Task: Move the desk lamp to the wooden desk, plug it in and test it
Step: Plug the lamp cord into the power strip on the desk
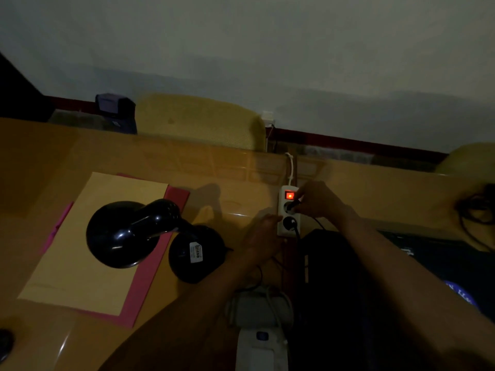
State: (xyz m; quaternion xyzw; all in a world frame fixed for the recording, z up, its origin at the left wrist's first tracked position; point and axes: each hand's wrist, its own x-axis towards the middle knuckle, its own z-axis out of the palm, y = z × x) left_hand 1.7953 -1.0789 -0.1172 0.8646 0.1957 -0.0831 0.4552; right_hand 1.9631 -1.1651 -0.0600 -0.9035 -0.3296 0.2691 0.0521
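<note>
The black desk lamp [150, 236] stands unlit on papers [88, 245] on the wooden desk [230, 180]. Beyond it, the left hand [263, 232] steadies the white power strip [288, 210] near the far edge, while the right hand [318, 199] pinches a black plug [294, 204] at its upper socket, beside the glowing red switch [289, 195].

L hand [261, 231]: my forearm reaches in from low centre, fingers curled, palm down — pressed flat | R hand [320, 200]: my arm stretches in from lower right, fingertips pinched together — wrist slightly raised | both forearms bare
</note>
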